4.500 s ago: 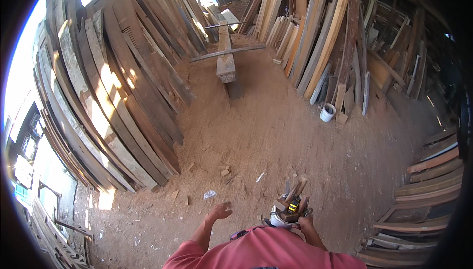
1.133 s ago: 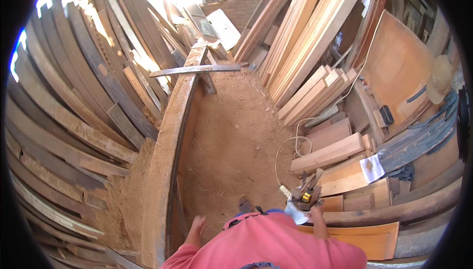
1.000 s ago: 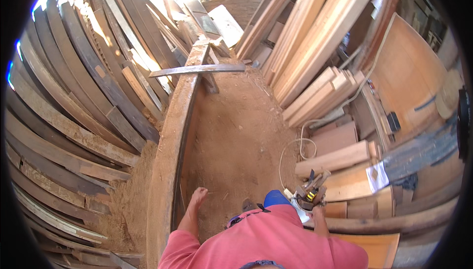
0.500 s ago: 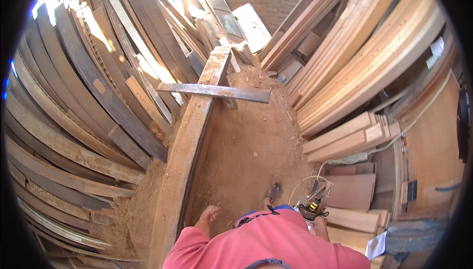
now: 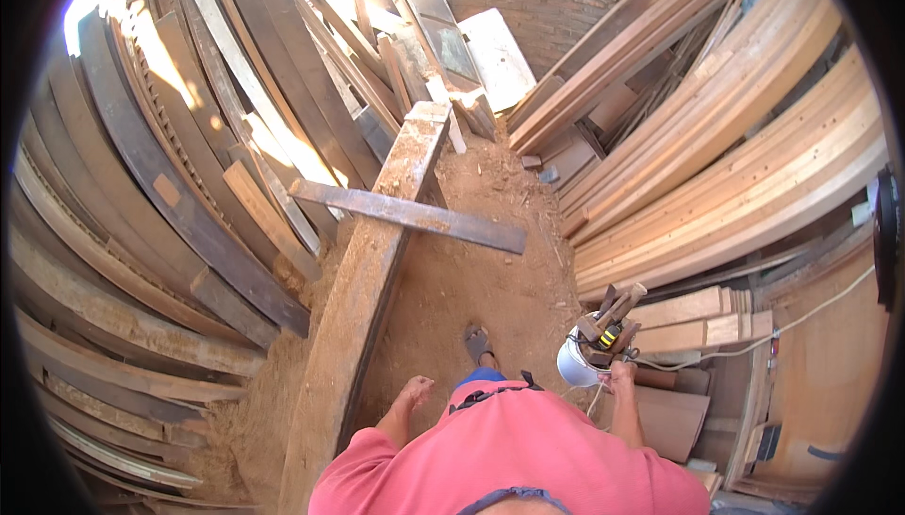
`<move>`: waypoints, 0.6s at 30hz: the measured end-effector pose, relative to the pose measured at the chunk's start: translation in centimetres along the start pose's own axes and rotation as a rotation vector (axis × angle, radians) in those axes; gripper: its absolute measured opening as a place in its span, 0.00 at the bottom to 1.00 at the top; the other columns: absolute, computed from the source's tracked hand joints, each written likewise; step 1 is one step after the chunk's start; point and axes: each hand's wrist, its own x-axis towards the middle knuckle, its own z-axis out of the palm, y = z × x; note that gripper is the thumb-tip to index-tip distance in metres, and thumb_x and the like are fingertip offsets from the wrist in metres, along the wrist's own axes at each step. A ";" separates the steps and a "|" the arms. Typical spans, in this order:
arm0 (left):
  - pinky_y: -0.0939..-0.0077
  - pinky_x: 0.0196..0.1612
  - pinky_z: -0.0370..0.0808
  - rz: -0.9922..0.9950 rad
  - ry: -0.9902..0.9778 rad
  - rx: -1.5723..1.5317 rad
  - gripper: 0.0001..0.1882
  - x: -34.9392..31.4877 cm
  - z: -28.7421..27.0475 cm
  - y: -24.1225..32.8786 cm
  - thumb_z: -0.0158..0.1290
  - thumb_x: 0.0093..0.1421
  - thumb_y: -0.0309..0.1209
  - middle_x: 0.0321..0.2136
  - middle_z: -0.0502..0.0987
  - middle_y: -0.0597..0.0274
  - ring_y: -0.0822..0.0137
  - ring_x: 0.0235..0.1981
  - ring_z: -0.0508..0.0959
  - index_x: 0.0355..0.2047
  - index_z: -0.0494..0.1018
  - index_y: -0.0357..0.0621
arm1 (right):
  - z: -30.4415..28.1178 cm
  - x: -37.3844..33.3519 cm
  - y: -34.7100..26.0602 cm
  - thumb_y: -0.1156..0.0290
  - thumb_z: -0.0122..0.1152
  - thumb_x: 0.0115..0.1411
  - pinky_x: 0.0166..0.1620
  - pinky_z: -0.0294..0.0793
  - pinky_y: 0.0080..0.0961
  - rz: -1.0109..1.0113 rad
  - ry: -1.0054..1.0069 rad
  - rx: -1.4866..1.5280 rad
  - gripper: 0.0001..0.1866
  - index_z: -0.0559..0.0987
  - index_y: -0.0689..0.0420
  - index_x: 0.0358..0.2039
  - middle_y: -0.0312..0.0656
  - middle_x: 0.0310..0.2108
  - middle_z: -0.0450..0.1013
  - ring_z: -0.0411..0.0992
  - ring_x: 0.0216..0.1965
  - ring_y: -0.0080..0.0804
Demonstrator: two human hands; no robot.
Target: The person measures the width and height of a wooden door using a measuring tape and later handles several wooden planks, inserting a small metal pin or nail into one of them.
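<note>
My right hand [image 5: 619,375] grips the rim or handle of a white bucket [image 5: 571,362]; which of the two is hidden under the fingers. Tools crowd the bucket's mouth, among them a yellow and black tape measure [image 5: 609,337] and a wooden-handled tool [image 5: 626,302] whose head I cannot make out. My left hand [image 5: 415,390] hangs empty beside the long timber beam, its fingers loosely bent and apart from the wood. Across that dusty beam [image 5: 351,312] rests a narrow dark board [image 5: 410,213], tilted with its right end nearer to me.
Long planks [image 5: 141,194] lean along the left side. Pale timbers [image 5: 735,128] stand stacked on the right, with short boards [image 5: 698,319] below them. A cord [image 5: 801,328] runs along the right. My sandalled foot [image 5: 478,345] is on the sawdust-covered floor [image 5: 471,293].
The bucket in my right hand has swung forward and up, showing more of its white side. My left hand has moved slightly forward, and a foot has shifted left and ahead.
</note>
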 end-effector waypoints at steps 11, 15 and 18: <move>0.77 0.12 0.58 0.066 0.235 0.073 0.14 13.1 -10.9 19.5 0.49 0.60 0.40 0.16 0.68 0.70 0.76 0.11 0.63 0.41 0.71 0.45 | 10.3 2.7 -14.2 0.81 0.44 0.51 0.07 0.65 0.25 0.002 0.024 0.031 0.15 0.71 0.72 0.39 0.56 0.22 0.73 0.74 0.14 0.43; 0.79 0.19 0.66 0.178 0.314 -0.092 0.18 17.3 -11.8 23.3 0.49 0.62 0.37 0.25 0.72 0.66 0.75 0.20 0.70 0.48 0.67 0.40 | 13.8 5.6 -18.4 0.81 0.45 0.50 0.08 0.68 0.26 0.009 0.052 0.028 0.13 0.71 0.73 0.36 0.57 0.21 0.73 0.74 0.14 0.44; 0.77 0.26 0.71 0.129 0.334 -0.162 0.26 19.1 -9.5 26.5 0.51 0.61 0.37 0.37 0.72 0.58 0.71 0.28 0.73 0.57 0.60 0.39 | 15.4 8.7 -21.8 0.81 0.45 0.50 0.07 0.67 0.25 0.009 0.022 0.001 0.12 0.71 0.72 0.35 0.56 0.20 0.72 0.74 0.13 0.43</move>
